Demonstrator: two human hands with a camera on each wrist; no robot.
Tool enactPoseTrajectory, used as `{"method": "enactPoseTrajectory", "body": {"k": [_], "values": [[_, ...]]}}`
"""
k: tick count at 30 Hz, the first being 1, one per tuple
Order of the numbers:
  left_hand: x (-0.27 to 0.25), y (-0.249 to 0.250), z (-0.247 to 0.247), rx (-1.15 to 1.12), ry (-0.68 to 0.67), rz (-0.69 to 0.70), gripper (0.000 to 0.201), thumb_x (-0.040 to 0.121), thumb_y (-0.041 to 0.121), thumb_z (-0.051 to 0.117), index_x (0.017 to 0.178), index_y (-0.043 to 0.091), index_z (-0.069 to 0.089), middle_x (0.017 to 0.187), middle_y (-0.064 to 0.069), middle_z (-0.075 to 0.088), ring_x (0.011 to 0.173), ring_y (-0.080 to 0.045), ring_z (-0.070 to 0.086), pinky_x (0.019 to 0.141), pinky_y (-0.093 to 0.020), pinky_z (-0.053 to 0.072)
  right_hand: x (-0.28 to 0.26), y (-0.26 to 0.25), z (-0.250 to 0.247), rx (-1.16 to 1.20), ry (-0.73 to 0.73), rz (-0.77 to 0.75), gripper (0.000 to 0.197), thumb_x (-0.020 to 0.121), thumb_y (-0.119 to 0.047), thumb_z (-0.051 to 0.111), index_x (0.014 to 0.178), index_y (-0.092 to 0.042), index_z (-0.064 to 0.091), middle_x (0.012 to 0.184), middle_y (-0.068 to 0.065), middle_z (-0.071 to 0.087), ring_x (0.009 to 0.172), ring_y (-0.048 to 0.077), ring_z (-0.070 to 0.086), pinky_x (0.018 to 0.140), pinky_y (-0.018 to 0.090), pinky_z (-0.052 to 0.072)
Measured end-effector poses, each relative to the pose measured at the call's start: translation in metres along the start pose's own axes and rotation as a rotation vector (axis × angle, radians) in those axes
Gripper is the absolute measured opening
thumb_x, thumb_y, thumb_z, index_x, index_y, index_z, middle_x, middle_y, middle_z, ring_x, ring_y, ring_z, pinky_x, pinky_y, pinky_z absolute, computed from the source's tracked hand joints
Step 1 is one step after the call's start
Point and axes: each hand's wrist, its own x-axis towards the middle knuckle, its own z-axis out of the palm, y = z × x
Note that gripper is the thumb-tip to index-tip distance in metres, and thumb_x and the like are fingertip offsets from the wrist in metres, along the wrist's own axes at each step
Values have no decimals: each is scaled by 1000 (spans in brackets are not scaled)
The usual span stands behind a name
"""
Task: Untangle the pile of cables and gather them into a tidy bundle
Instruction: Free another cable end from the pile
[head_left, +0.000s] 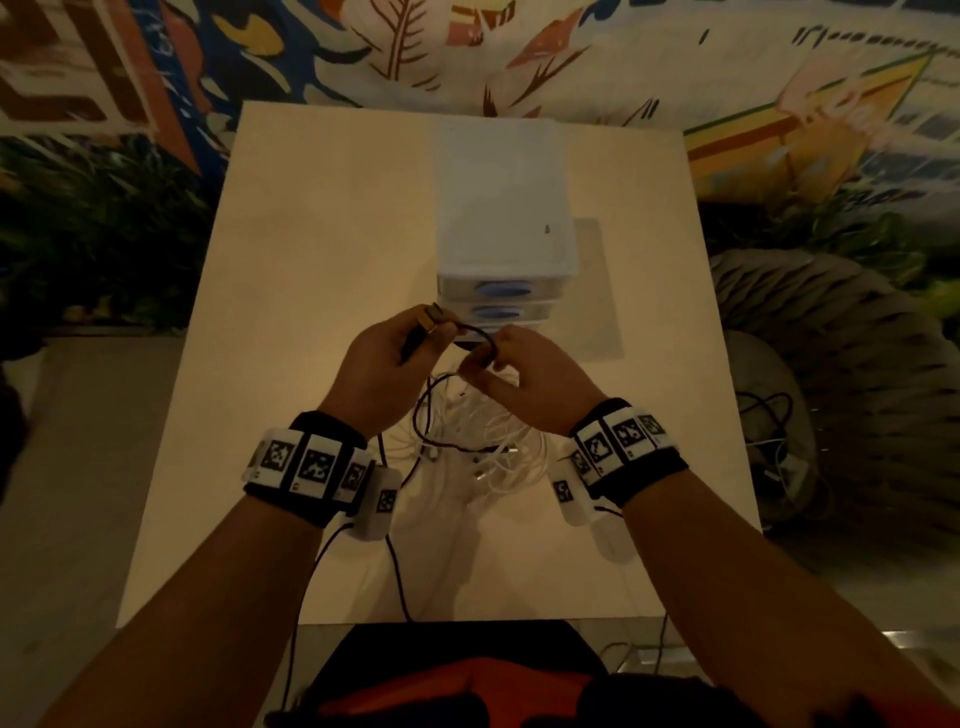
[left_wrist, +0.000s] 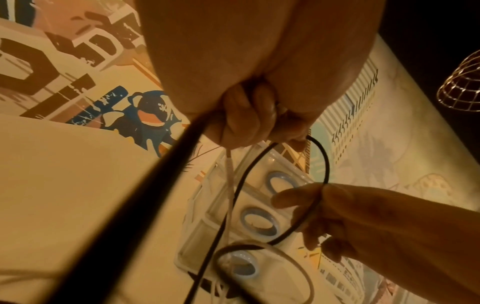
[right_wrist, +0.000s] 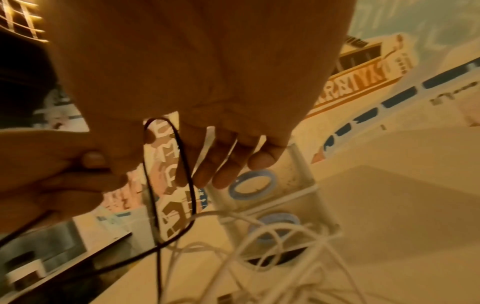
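Observation:
A tangle of white cables (head_left: 483, 447) (right_wrist: 272, 246) lies on the cream table (head_left: 311, 260) below both raised hands. One thin black cable (head_left: 470, 328) (left_wrist: 322, 160) (right_wrist: 187, 164) rises out of it in a loop. My left hand (head_left: 410, 343) (left_wrist: 254, 127) grips the black cable near its gold-tipped plug (head_left: 432, 318), fingers curled round it; a pale cable also hangs from this fist. My right hand (head_left: 485, 364) (left_wrist: 311, 205) (right_wrist: 207, 164) pinches the same black loop a short way to the right, its other fingers spread loosely.
A white plastic drawer unit (head_left: 504, 223) (left_wrist: 259, 220) (right_wrist: 298, 174) with blue handles stands just behind the hands. A grey ribbed pouf (head_left: 831, 338) with more cables sits off the table's right edge. Wrist-camera leads hang over the front edge.

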Motion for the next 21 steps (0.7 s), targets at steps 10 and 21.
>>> {"method": "enactPoseTrajectory", "body": {"k": [10, 21], "values": [[-6, -35, -7, 113, -171, -113, 27, 90, 63, 59, 95, 39, 70, 79, -4, 69, 74, -27, 67, 73, -46, 57, 4, -46, -36, 145, 156, -102, 29, 105, -32, 46, 109, -21, 73, 101, 4, 65, 92, 15, 59, 75, 24, 46], [-18, -28, -20, 165, -22, -225, 27, 88, 45, 72, 91, 19, 79, 59, 9, 59, 43, -3, 45, 47, -18, 31, 2, -41, -59, 270, 410, 58, 32, 108, -33, 41, 98, -18, 68, 83, -11, 63, 75, -3, 57, 72, 23, 43]]}}
